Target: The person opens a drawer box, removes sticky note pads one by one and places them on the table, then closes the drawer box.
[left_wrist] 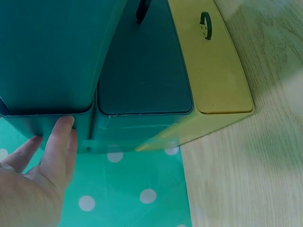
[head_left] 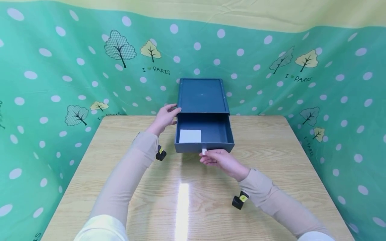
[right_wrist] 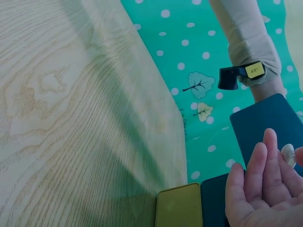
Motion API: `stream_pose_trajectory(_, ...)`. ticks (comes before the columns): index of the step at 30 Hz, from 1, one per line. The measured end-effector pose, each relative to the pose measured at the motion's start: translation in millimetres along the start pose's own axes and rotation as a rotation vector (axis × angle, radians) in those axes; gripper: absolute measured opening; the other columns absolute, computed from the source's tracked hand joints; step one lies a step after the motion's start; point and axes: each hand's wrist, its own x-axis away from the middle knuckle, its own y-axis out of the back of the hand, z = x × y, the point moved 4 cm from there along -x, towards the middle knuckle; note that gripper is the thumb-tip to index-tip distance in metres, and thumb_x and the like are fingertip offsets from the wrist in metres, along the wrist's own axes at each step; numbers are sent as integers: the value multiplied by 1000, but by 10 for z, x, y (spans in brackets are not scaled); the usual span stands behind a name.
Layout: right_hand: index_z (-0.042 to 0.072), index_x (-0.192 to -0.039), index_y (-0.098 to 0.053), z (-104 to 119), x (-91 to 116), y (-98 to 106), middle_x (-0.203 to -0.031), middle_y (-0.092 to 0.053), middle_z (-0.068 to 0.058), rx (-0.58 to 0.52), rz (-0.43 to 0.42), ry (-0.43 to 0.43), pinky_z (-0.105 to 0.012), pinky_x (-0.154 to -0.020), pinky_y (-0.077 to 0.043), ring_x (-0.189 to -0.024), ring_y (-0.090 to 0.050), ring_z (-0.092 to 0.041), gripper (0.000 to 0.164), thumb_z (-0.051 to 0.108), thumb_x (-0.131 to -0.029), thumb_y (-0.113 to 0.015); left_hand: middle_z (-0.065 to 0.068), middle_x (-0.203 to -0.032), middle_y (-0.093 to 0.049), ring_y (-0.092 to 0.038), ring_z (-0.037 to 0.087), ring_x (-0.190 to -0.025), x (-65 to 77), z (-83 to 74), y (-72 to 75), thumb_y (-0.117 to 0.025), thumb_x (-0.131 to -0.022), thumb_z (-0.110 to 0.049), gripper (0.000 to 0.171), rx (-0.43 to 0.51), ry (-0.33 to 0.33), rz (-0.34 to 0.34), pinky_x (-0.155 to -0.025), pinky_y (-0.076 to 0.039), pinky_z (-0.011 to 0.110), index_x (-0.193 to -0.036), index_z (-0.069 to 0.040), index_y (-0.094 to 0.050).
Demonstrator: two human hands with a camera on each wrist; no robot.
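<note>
A dark blue drawer cabinet (head_left: 202,95) stands at the far side of the table. Its top drawer (head_left: 215,134) is pulled out, and a white rectangular paper (head_left: 190,136) lies in the drawer's left part. My right hand (head_left: 222,161) pinches the white pull tab (head_left: 204,151) on the drawer front between thumb and forefinger; in the right wrist view the other fingers extend. At the cabinet's upper left edge is my left hand (head_left: 165,117). The left wrist view shows its extended fingers (left_wrist: 57,146) touching the cabinet's side.
Below the pulled-out drawer are a closed dark blue drawer (left_wrist: 147,66) and a closed yellow drawer (left_wrist: 213,71) with a dark loop handle (left_wrist: 206,26). A green dotted curtain (head_left: 259,80) hangs behind and beside the wooden table (head_left: 265,144). Each wrist wears a small black camera.
</note>
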Motion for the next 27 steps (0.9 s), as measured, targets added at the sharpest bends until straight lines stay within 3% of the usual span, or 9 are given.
stream_pose_trajectory(9, -10, -120, -59, 6, 70, -23, -98, -70, -4, 24, 7, -8, -30, -93, -53, -91, -65, -8, 39, 21, -99, -47, 17, -144, -37, -43, 30, -131, 3, 2, 9, -54, -97, -28, 59, 9, 13, 9, -99, -49, 42, -148, -9, -31)
stream_pose_trajectory(16, -10, -119, -59, 6, 98, -41, -102, -70, -11, 31, -6, -8, -39, -96, -51, -90, -65, -8, 38, 20, -99, -47, 17, -145, -37, -42, 31, -132, 22, 14, 4, -53, -98, -27, 59, 45, 5, 18, -101, -47, 44, -148, -8, -30)
stream_pose_trajectory(23, -8, -119, -60, -33, 103, -36, -102, -70, -9, 75, 2, 11, -31, -92, -53, -93, -65, -10, 38, 22, -99, -48, 17, -145, -38, -43, 30, -132, 26, 38, 4, -53, -98, -27, 59, 57, 12, 23, -101, -47, 44, -148, -8, -29)
stream_pose_trajectory(27, -9, -118, -60, 1, 117, -40, -102, -70, -11, 112, -9, 41, -33, -92, -53, -94, -65, -13, 37, 20, -100, -47, 16, -145, -39, -43, 30, -131, 10, 28, 6, -53, -97, -27, 59, 73, 7, 20, -101, -47, 43, -148, -8, -30)
